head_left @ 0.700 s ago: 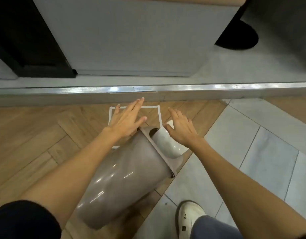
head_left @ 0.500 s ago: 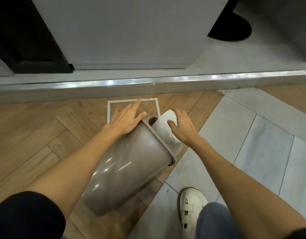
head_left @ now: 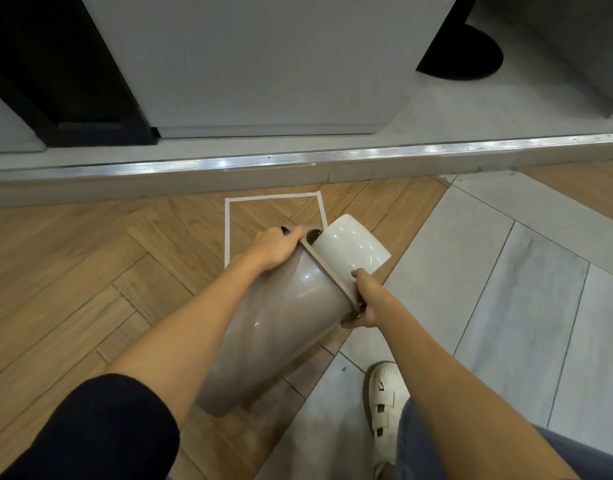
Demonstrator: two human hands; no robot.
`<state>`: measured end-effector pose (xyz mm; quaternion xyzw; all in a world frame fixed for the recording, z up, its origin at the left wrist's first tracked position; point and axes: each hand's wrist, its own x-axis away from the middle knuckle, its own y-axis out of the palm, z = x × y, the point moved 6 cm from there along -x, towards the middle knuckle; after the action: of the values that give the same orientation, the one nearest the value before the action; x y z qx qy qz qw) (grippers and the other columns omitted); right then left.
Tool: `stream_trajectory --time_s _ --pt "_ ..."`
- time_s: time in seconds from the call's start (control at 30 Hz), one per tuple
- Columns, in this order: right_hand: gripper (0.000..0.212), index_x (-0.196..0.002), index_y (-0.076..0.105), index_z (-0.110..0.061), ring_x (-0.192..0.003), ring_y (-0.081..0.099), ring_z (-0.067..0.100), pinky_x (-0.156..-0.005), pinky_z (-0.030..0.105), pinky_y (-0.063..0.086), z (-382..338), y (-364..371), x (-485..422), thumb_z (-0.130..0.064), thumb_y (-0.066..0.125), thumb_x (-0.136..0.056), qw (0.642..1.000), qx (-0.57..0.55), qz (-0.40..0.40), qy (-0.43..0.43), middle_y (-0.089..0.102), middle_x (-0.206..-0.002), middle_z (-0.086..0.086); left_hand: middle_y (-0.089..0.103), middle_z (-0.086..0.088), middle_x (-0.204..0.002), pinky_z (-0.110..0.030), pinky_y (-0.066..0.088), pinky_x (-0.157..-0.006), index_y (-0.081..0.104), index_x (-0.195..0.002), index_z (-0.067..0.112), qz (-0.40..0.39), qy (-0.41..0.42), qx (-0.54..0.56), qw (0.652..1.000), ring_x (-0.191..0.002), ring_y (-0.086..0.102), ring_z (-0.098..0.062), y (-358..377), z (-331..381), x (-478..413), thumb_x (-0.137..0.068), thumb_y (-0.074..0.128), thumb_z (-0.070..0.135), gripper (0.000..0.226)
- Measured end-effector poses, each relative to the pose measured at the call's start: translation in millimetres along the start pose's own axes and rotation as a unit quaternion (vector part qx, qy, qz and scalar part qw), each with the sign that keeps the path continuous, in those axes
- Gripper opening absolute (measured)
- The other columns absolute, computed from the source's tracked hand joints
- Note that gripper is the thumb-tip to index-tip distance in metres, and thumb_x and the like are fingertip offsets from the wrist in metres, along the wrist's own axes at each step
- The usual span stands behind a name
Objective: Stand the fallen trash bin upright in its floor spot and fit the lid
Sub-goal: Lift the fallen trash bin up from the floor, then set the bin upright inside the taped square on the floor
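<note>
While the bin (head_left: 274, 337) lies tilted, both hands pinch its rim: left hand (head_left: 275, 249), right hand (head_left: 362, 306). Glossy plastic, likely light, stiff, slippery; rim seems the best hold.

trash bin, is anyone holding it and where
Yes: the left hand and right hand both grip the trash bin by its top rim, on opposite sides.

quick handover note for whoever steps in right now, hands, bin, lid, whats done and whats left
Left hand: gripping the far side of the taupe bin's rim.
Right hand: gripping the near side of the rim, beside the white lid.
Bin: tilted on the wood floor, rim end toward the taped square, not inside it.
Lid: at the bin's mouth, sticking out askew, not seated.
Done: both hands on the rim.
Left: stand the bin upright inside the square, fit the lid.
</note>
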<state>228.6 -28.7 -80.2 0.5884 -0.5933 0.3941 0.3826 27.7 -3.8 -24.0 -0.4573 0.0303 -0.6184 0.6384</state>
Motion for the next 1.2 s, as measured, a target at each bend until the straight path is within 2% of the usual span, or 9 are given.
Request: stream_trajectory --time_s 0.13,0.23,0.33,0.5,0.6,0.7,0.83,0.93,1.2 --pt "0.04 -0.136 0.036 -0.008 -0.127 0.041 0.037 -0.099 0.056 0.042 -9 9 1 -0.02 0.044 -0.098 0.999 0.022 -0.011 -0.021 0.04 -0.139 0.017 0.054 -0.004 -0.085 -0.03 0.035 -0.058 0.062 -0.089 0.004 0.05 -0.008 0.06 0.997 -0.073 0.049 -0.019 -10 -1 10 -0.092 0.036 0.042 0.047" --pt "0.03 -0.124 0.042 -0.011 -0.107 0.046 0.033 -0.086 0.05 0.048 -25 17 9 -0.016 0.042 -0.095 0.996 0.051 -0.004 -0.07 0.046 -0.121 0.013 0.056 -0.008 -0.095 -0.031 0.032 -0.061 0.062 -0.084 0.006 0.105 0.008 0.103 0.989 -0.084 0.048 -0.023 -26 2 21 -0.09 0.037 0.043 0.045" --pt "0.04 -0.133 0.047 -0.014 -0.086 0.053 0.025 -0.063 0.038 0.05 -52 32 26 -0.021 0.041 -0.094 0.985 0.066 -0.008 -0.16 0.055 -0.105 0.008 0.054 0.001 -0.076 -0.03 0.031 -0.062 0.058 -0.076 0.012 0.179 0.032 0.163 0.97 -0.084 0.045 -0.02 -48 8 37 -0.091 0.042 0.038 0.034" --pt "0.033 -0.114 0.056 -0.007 -0.073 0.049 0.018 -0.053 0.029 0.038 -90 44 56 -0.027 0.045 -0.089 0.956 0.083 0.051 -0.278 0.056 -0.103 0.008 0.065 -0.007 -0.106 -0.029 0.035 -0.076 0.062 -0.117 0.01 0.274 0.058 0.215 0.936 -0.106 0.053 -0.025 -72 1 61 -0.088 0.046 0.036 0.042" --pt "0.04 -0.121 0.056 -0.006 -0.087 0.052 0.022 -0.066 0.032 0.042 -100 50 75 -0.025 0.046 -0.086 0.938 0.101 0.076 -0.323 0.057 -0.111 0.009 0.064 -0.002 -0.095 -0.027 0.037 -0.072 0.063 -0.114 0.009 0.313 0.074 0.257 0.911 -0.098 0.057 -0.022 -79 -9 76 -0.085 0.049 0.033 0.04" --pt "0.033 -0.116 0.06 -0.008 -0.074 0.048 0.013 -0.065 0.03 0.039 -104 57 94 -0.021 0.047 -0.088 0.917 0.107 0.08 -0.377 0.057 -0.106 0.007 0.058 0.008 -0.082 -0.021 0.037 -0.067 0.064 -0.102 0.009 0.334 0.089 0.315 0.884 -0.083 0.053 -0.011 -75 -21 92 -0.084 0.055 0.027 0.028" --pt "0.025 -0.102 0.062 -0.003 -0.065 0.042 0.01 -0.058 0.027 0.036 -101 61 111 -0.016 0.046 -0.088 0.885 0.112 0.084 -0.444 0.051 -0.077 -0.001 0.066 -0.002 -0.101 -0.017 0.048 -0.077 0.062 -0.111 0.01 0.339 0.115 0.372 0.856 -0.091 0.06 -0.011 -60 -37 109 -0.082 0.061 0.031 0.036" --pt "0.019 -0.097 0.061 -0.007 -0.07 0.045 0.013 -0.062 0.027 0.039 -100 63 121 -0.015 0.046 -0.089 0.86 0.122 0.081 -0.489 0.053 -0.075 -0.002 0.064 -0.009 -0.108 -0.01 0.049 -0.074 0.057 -0.119 0.005 0.344 0.108 0.404 0.841 -0.091 0.06 -0.011 -48 -45 120 -0.084 0.064 0.024 0.04" --pt "0.044 -0.138 0.051 -0.014 -0.073 0.055 0.002 -0.052 -0.001 0.042 -85 55 128 -0.01 0.049 -0.093 0.821 0.128 0.064 -0.553 0.06 -0.108 0.0 0.057 -0.013 -0.12 -0.011 0.049 -0.077 0.043 -0.131 0.002 0.33 0.102 0.475 0.809 -0.099 0.062 -0.014 -14 -56 145 -0.086 0.064 0.007 0.05"
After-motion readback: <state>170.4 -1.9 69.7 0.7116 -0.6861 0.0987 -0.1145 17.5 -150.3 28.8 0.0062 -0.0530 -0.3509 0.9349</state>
